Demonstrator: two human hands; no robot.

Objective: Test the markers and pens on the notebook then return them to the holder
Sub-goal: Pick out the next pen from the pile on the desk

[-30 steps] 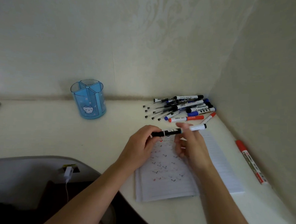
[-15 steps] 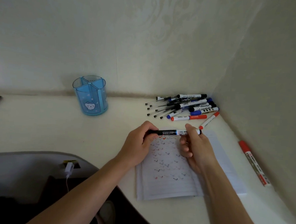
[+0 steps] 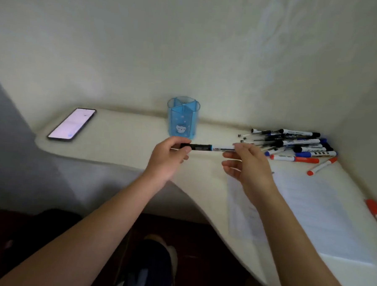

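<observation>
Your view has swung left since half a second ago, and both hands have carried the marker [image 3: 207, 147] off the notebook [image 3: 306, 203] to just in front of the holder [image 3: 183, 118]. The phone [image 3: 72, 123], earlier cut off at the edge, now shows whole.

Surface: cream desk [image 3: 122, 146] with a curved front edge, set in a corner of pale patterned wall [image 3: 188, 44]. The holder is blue, see-through, divided into compartments, and stands upright at the back by the wall.

Writing: the holder has a white cartoon face on its front. Print on the marker barrel is too blurred to read. The phone screen is lit, far left of the holder.

The marker is level, with its long axis running left-right. Its black cap end points left and its white barrel points right. Your left hand [image 3: 169, 159] pinches the cap end. Your right hand [image 3: 245, 165] pinches the barrel end between thumb and forefinger, with the other fingers loosely curled.

The pile of pens and markers [image 3: 292, 144] lies right of the holder in the corner. The notebook lies open, right of and nearer than the holder. A red marker [image 3: 376, 214] lies at the far right edge.
</observation>
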